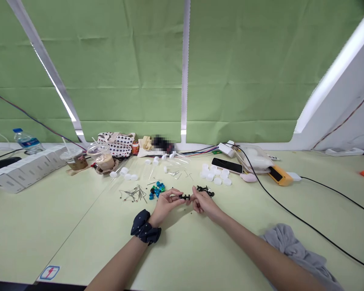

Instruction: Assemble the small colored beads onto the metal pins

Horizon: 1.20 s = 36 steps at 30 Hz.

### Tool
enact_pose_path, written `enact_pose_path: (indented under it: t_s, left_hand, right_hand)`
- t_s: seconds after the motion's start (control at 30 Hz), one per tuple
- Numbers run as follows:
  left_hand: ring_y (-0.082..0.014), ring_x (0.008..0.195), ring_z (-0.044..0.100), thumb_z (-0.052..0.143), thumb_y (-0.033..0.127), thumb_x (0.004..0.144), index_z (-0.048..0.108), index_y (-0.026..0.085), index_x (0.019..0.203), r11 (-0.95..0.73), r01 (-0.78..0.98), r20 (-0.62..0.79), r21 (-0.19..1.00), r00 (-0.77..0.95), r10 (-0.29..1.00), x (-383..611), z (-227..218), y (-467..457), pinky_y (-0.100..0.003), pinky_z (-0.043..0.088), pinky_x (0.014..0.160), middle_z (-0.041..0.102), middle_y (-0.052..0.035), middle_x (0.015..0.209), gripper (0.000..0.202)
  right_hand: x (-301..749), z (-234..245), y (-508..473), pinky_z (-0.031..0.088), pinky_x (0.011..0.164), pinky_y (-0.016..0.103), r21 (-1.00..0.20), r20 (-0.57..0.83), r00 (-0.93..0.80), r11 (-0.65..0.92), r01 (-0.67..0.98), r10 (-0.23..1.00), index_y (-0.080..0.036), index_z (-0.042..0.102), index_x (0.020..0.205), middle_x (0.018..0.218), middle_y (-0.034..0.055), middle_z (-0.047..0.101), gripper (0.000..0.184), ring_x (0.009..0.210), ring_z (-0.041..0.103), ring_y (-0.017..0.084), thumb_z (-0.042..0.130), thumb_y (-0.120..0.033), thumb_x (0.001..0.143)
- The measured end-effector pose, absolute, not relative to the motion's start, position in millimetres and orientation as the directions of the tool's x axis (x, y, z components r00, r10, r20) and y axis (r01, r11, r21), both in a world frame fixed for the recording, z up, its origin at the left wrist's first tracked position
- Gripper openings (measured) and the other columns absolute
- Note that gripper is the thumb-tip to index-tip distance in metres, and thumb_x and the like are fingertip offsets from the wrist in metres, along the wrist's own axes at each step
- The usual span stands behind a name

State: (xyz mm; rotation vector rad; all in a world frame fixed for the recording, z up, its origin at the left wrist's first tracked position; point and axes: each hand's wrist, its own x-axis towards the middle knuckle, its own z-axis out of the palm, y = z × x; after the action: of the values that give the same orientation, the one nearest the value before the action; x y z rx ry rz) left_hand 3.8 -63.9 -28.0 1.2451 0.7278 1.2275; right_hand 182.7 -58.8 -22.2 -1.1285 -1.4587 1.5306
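Between thumb and fingers, my left hand (169, 202) pinches a small black part (185, 197) shaped like a spool with round ends. My right hand (204, 203) is curled right beside it, thumb raised and fingers folded; whether it grips anything small is hidden. Behind my right hand lies a pile of black parts (206, 190). Just left of my left hand sits a cluster of blue and green shiny pieces (157, 189). Farther left, thin metal hex keys (136, 194) are scattered on the pale table (170, 258).
White round caps (217, 180) lie beyond my hands, near a phone (227, 165). A black cable (279, 198) crosses the right side past a yellow device (280, 176). Drink cups (104, 161), white boxes (27, 169) and a bottle (27, 140) stand left. Grey cloth (291, 246) lies at right.
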Motion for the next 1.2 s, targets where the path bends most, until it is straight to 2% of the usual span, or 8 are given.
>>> enact_pose_path:
  t_s: [0.13,0.27,0.43,0.57,0.67,0.97,1.07,1.2]
  left_hand:
    - [-0.0152,0.080,0.062,0.076,0.018,0.061,0.066,0.015,0.081,-0.126,-0.287,0.198,0.950,0.239,0.951,4.1,-27.8,-64.1,-0.031,0.051,0.079,0.059,-0.0024,0.087,0.022]
    - [-0.0166,0.082,0.062,0.077,0.020,0.059,0.065,0.013,0.080,-0.111,-0.275,0.182,0.955,0.246,0.952,4.9,-26.8,-64.9,-0.032,0.051,0.079,0.060,-0.0040,0.089,0.024]
    - [-0.0156,0.080,0.062,0.076,0.019,0.060,0.065,0.014,0.080,-0.114,-0.282,0.184,0.952,0.236,0.954,5.0,-26.9,-64.8,-0.032,0.050,0.079,0.060,-0.0035,0.088,0.024]
    - [-0.0163,0.080,0.062,0.077,0.020,0.060,0.065,0.013,0.080,-0.100,-0.272,0.173,0.957,0.257,0.951,5.5,-26.1,-65.6,-0.032,0.051,0.079,0.061,-0.0047,0.089,0.025]
    - [-0.0161,0.080,0.062,0.077,0.021,0.059,0.065,0.014,0.080,-0.096,-0.284,0.169,0.954,0.246,0.954,6.0,-24.8,-66.5,-0.033,0.050,0.080,0.061,-0.0038,0.088,0.024]
    - [-0.0149,0.079,0.061,0.077,0.019,0.060,0.065,0.014,0.080,-0.091,-0.280,0.167,0.956,0.260,0.951,6.1,-24.6,-66.4,-0.031,0.050,0.078,0.060,-0.0027,0.086,0.024]
    - [-0.0153,0.080,0.061,0.076,0.019,0.060,0.065,0.014,0.080,-0.091,-0.278,0.169,0.956,0.271,0.948,5.9,-25.7,-66.4,-0.031,0.050,0.077,0.060,-0.0032,0.088,0.024]
    - [-0.0148,0.080,0.061,0.076,0.018,0.060,0.066,0.014,0.080,-0.095,-0.278,0.169,0.956,0.255,0.952,5.6,-25.9,-65.9,-0.030,0.050,0.078,0.059,-0.0028,0.087,0.023]
  right_hand:
    - [182.5,-21.4,-59.0,0.023,0.038,0.018,-0.998,-0.054,-0.390,-0.040,0.043,0.919,-0.016,0.056,0.085,0.036,-0.0082,0.043,0.043,0.032,0.030,0.006,0.053,-0.057,0.074]
    - [181.8,-21.0,-58.7,0.022,0.036,0.020,-0.990,-0.126,-0.342,-0.096,0.103,0.931,-0.013,0.056,0.065,0.032,-0.0046,0.041,0.056,0.030,0.030,0.006,0.035,-0.064,0.080]
    - [182.9,-22.7,-58.2,0.024,0.038,0.018,-0.998,-0.043,-0.379,-0.021,0.061,0.924,-0.017,0.055,0.082,0.036,-0.0083,0.043,0.042,0.033,0.032,0.006,0.055,-0.058,0.072]
    - [182.6,-23.4,-57.8,0.022,0.036,0.020,-0.992,-0.113,-0.348,-0.084,0.096,0.931,-0.015,0.055,0.068,0.033,-0.0048,0.042,0.056,0.030,0.030,0.007,0.035,-0.065,0.079]
    - [182.6,-21.9,-58.3,0.023,0.038,0.019,-0.997,-0.065,-0.382,-0.042,0.068,0.922,-0.017,0.054,0.083,0.037,-0.0080,0.044,0.044,0.032,0.031,0.007,0.050,-0.061,0.074]
    - [183.3,-21.0,-59.1,0.024,0.039,0.018,-0.998,-0.031,-0.412,-0.004,0.068,0.911,-0.017,0.053,0.081,0.037,-0.0087,0.043,0.041,0.033,0.031,0.006,0.054,-0.057,0.073]
    - [183.0,-20.5,-59.6,0.023,0.038,0.020,-0.993,-0.090,-0.392,-0.054,0.103,0.916,-0.015,0.053,0.068,0.034,-0.0057,0.041,0.051,0.031,0.031,0.007,0.039,-0.063,0.078]
    - [182.8,-20.8,-59.5,0.025,0.039,0.018,-0.998,-0.051,-0.434,-0.025,0.065,0.900,-0.018,0.052,0.086,0.037,-0.0086,0.044,0.043,0.033,0.033,0.007,0.052,-0.059,0.075]
